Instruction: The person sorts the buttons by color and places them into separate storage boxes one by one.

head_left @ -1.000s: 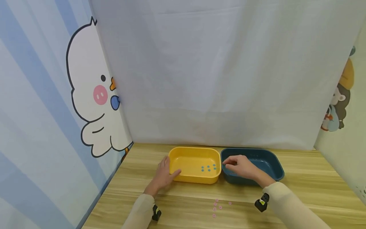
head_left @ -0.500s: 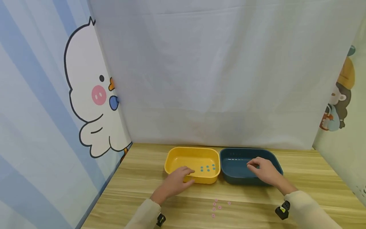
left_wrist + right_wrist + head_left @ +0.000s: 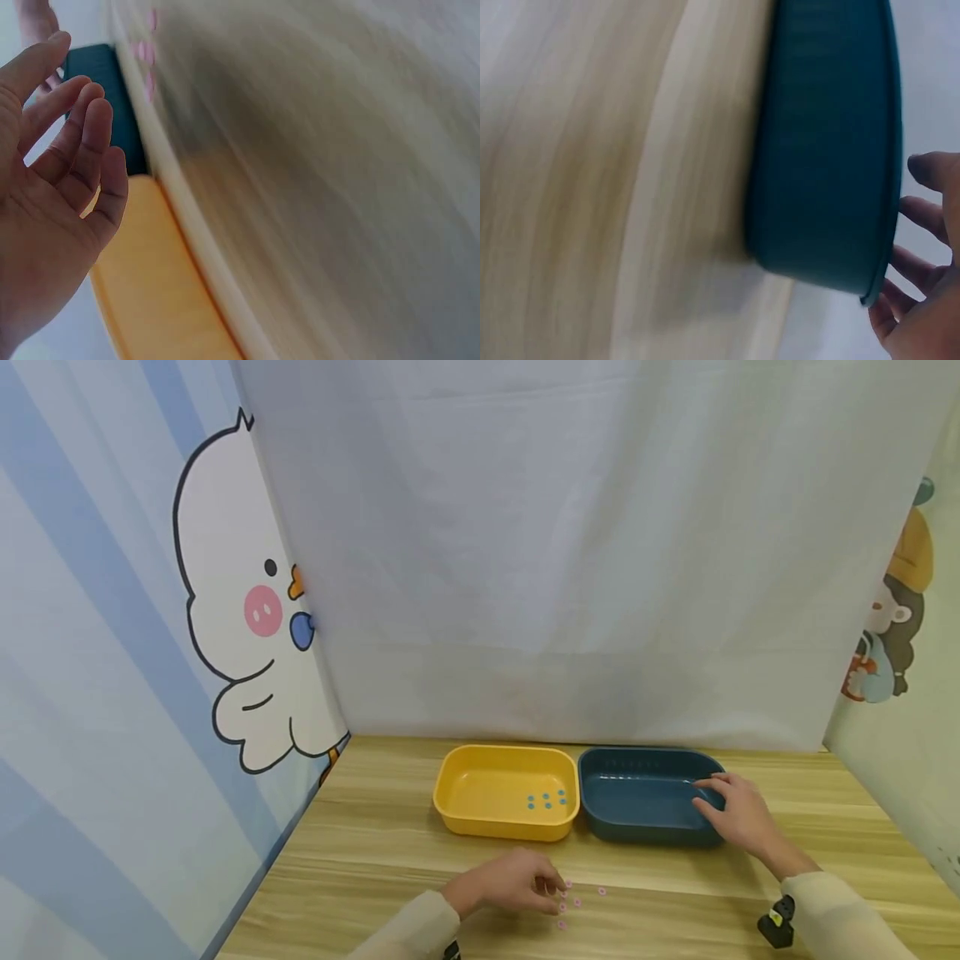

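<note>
My left hand (image 3: 513, 883) hovers low over the table just left of several small pink rings (image 3: 577, 902), its fingers loosely bent and holding nothing. In the left wrist view its palm faces the camera, with the rings (image 3: 147, 52) beyond the fingertips. At the right end of a dark blue plastic basin (image 3: 645, 835) is my right hand (image 3: 746, 818), fingers relaxed and spread. The right wrist view shows its fingertips right at the basin's rim (image 3: 897, 135). Beside that basin stands a yellow one (image 3: 510, 828) with several small blue pieces (image 3: 547, 797) on its floor.
Both basins stand side by side on a wood-grain table (image 3: 360, 843), near its back edge. A white curtain (image 3: 570, 568) hangs behind them. Printed walls (image 3: 82, 660) rise at the left and right.
My left hand has left the yellow basin and come forward and right to the pink rings. My right hand has moved rightward across the dark blue basin to its right end, fingers spreading.
</note>
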Demonstrator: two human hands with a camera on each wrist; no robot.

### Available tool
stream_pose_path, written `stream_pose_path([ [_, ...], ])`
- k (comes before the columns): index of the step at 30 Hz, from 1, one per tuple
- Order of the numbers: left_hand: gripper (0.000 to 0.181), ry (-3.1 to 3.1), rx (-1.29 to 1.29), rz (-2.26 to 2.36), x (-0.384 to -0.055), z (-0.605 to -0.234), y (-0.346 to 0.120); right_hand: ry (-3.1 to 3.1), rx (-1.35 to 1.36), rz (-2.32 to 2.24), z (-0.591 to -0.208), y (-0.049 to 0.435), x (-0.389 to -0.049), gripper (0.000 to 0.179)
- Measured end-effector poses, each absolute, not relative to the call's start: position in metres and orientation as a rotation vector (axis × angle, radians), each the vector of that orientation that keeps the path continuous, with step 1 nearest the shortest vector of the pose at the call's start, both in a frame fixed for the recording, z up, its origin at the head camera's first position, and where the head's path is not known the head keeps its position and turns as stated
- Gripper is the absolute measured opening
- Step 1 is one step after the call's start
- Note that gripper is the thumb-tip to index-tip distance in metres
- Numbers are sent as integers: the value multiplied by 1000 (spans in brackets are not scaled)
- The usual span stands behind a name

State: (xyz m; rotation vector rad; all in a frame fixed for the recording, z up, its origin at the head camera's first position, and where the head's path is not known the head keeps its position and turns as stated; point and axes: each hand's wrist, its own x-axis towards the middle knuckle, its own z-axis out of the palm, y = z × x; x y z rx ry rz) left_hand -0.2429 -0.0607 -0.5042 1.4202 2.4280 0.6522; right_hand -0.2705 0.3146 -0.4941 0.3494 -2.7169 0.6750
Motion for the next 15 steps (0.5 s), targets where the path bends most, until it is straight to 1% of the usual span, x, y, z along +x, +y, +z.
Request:
stream_pose_path([
  [5, 22, 2403, 1492, 575, -240, -509, -50, -2763, 312, 658, -501, 325, -271, 49],
  [10, 20, 2397, 1457, 500, -237, -513, -48, -2808, 321, 739, -504, 333, -270, 64],
  [15, 17, 2382, 1490, 498, -236, -516, -49, -2853, 296, 787, -505, 338, -267, 76],
])
